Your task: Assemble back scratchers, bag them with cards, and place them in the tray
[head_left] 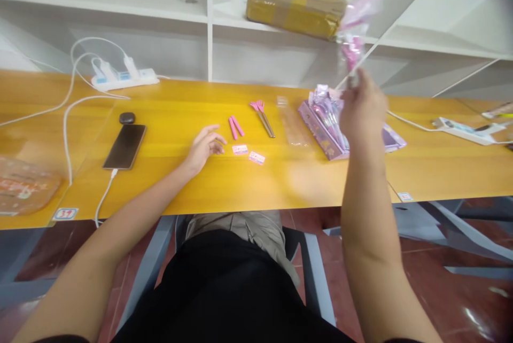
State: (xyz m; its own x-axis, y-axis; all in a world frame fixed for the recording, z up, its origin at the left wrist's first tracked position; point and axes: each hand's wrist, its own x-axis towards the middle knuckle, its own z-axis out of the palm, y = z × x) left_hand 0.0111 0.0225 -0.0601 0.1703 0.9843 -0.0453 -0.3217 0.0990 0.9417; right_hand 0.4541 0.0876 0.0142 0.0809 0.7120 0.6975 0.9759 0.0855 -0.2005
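Note:
My right hand [364, 102] is raised above the right of the table, closed on a clear plastic bag [352, 38] with something pink inside, blurred by motion. Below it stands a purple patterned box [326, 134] filled with several wrapped items. My left hand [205, 148] hovers at or just over the table, fingers apart and holding nothing. Close by are two pink sticks [235, 126] and two small printed cards [248, 154]. Further right lie two pink-headed tools [262, 117] with metal handles, then a flat clear plastic bag [292, 121].
A phone [125, 146] on a white cable and a small black case [127, 117] lie left. Power strips [125, 79] sit at both sides. A taped parcel [296, 9] rests on the white shelf [160, 9] behind. An orange-printed plastic bag [26, 185] lies far left.

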